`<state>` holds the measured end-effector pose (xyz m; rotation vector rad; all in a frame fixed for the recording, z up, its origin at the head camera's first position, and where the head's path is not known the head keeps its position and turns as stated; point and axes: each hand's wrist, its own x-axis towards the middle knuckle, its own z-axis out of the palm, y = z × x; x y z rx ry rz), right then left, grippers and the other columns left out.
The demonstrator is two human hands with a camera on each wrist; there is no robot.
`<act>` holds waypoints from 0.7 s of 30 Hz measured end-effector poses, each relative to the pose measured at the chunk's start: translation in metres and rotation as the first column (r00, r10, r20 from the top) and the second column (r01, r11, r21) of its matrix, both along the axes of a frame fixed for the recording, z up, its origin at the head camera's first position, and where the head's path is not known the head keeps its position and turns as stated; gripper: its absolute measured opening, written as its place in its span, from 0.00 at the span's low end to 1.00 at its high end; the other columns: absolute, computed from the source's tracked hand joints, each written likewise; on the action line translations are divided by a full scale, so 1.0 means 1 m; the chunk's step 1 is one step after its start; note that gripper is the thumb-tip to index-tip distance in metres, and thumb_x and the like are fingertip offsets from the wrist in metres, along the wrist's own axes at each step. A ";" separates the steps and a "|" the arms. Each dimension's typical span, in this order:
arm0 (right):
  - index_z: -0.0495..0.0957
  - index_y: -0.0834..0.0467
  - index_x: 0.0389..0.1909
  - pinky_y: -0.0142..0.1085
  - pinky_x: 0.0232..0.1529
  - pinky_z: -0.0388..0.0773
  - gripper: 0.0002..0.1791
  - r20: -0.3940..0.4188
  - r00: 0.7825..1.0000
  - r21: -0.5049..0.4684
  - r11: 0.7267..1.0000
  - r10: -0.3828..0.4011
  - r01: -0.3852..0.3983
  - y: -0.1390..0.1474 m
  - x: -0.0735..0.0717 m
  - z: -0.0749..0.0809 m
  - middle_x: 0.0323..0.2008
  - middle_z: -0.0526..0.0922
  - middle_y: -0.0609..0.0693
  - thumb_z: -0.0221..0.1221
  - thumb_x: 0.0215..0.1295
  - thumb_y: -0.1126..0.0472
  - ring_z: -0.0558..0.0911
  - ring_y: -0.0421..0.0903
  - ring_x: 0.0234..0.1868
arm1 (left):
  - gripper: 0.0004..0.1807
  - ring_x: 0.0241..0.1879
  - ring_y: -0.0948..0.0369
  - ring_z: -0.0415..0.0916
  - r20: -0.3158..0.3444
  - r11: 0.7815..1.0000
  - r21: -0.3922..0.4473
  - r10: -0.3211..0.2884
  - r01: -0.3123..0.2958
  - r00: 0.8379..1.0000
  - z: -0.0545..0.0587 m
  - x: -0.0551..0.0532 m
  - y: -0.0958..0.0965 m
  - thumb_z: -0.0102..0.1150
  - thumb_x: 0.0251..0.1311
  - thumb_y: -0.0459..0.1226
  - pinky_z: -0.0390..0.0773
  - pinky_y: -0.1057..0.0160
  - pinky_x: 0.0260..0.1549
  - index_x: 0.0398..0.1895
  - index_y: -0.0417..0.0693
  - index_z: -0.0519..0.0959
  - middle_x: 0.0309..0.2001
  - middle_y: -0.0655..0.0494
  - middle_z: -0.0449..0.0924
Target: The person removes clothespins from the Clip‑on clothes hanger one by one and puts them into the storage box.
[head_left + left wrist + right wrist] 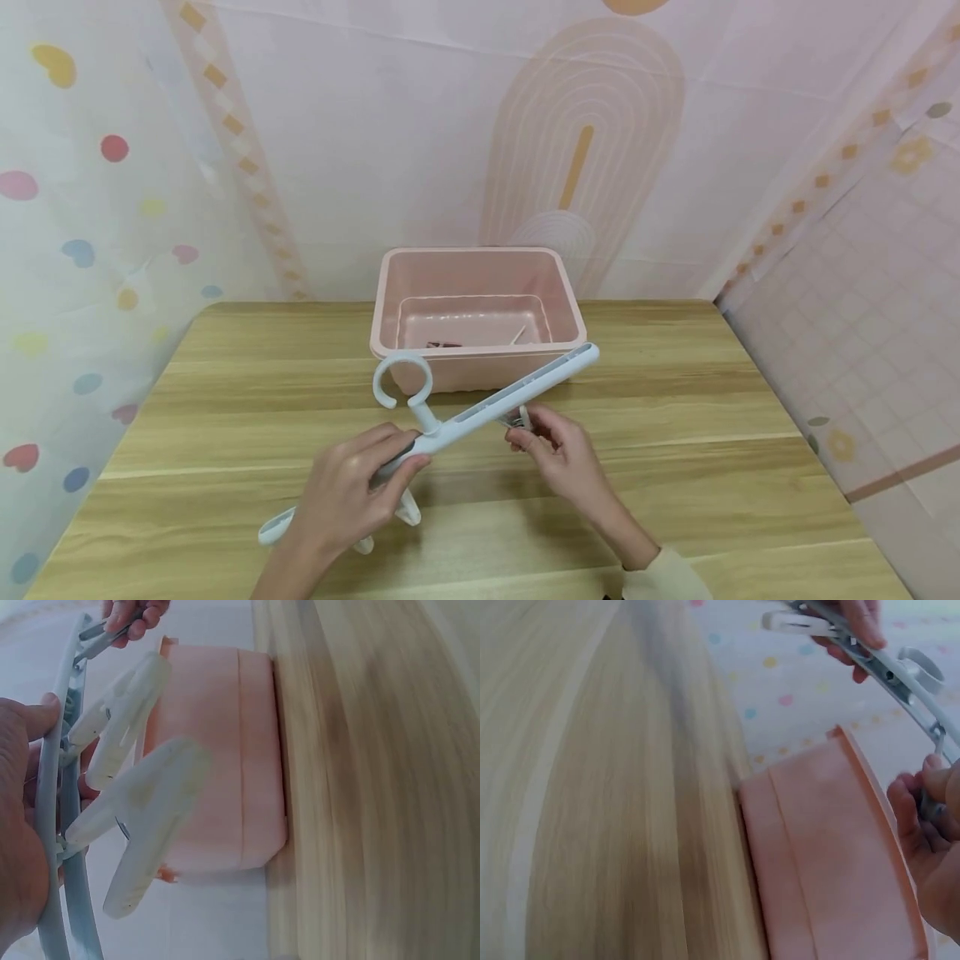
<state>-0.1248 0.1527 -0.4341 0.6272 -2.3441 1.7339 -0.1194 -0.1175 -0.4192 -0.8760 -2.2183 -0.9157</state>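
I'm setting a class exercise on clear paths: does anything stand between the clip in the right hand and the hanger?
Nothing visible does. The right hand holds the clip close beneath the hanger; whether they touch is unclear. The left hand grips the hanger near its hook, and the pink bin stands beyond.

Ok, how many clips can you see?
3: one white clip and a second clip on the hanger by the left hand, and a third clip in the right hand. Others may be hidden, perhaps in the bin.
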 end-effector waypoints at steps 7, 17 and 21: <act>0.81 0.60 0.38 0.26 0.34 0.80 0.07 -0.377 0.915 0.224 0.945 -0.142 0.239 -0.001 -0.002 -0.003 0.32 0.86 0.49 0.67 0.60 0.69 0.81 0.37 0.33 | 0.05 0.21 0.77 0.62 0.005 0.997 -0.061 0.051 -0.050 0.999 -0.003 0.001 -0.004 0.70 0.57 0.41 0.64 0.80 0.19 0.35 0.52 0.86 0.26 0.69 0.78; 0.80 0.61 0.38 0.20 0.32 0.76 0.08 -0.481 0.855 0.218 0.919 -0.192 0.330 -0.004 0.000 -0.007 0.32 0.86 0.51 0.67 0.59 0.73 0.80 0.38 0.31 | 0.06 0.21 0.79 0.62 -0.043 0.999 0.023 0.048 -0.047 0.998 -0.014 0.000 0.006 0.72 0.54 0.37 0.58 0.83 0.18 0.35 0.48 0.87 0.25 0.67 0.80; 0.81 0.60 0.38 0.24 0.32 0.80 0.07 -0.419 0.875 0.166 0.926 -0.244 0.338 -0.010 0.003 -0.007 0.30 0.86 0.50 0.67 0.61 0.71 0.82 0.38 0.31 | 0.10 0.21 0.79 0.62 0.008 0.996 0.060 0.067 -0.067 0.998 -0.013 0.003 0.009 0.74 0.48 0.33 0.57 0.84 0.18 0.36 0.49 0.87 0.26 0.68 0.79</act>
